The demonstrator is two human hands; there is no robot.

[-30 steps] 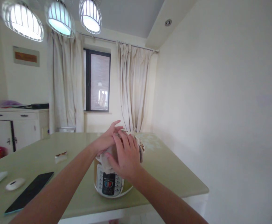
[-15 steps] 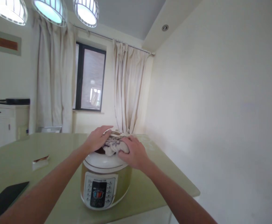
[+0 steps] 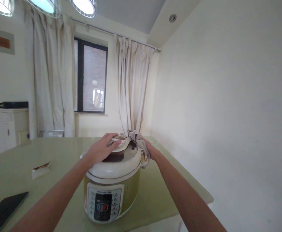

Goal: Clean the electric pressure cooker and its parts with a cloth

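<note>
A white electric pressure cooker (image 3: 111, 176) stands upright on the green table, its control panel facing me. My left hand (image 3: 104, 146) rests on top of the lid, with thumb and fingers around the lid handle (image 3: 118, 147). My right hand (image 3: 150, 149) is at the right rear edge of the lid, closed on a crumpled pale cloth (image 3: 140, 141) with dark markings. This cloth lies against the lid's rim and hangs down over its side. The right fingers are mostly hidden behind it.
On the green table (image 3: 65, 154) to the left lie a small white packet (image 3: 40, 170) and a dark flat object (image 3: 6, 209). A plain wall (image 3: 215, 112) runs along the right side. A white cabinet (image 3: 0, 129) stands at the far left.
My right hand has moved the cloth from the lid's top to its right rear rim, uncovering the dark lid centre. The left hand stays at the handle. The view has shifted slightly.
</note>
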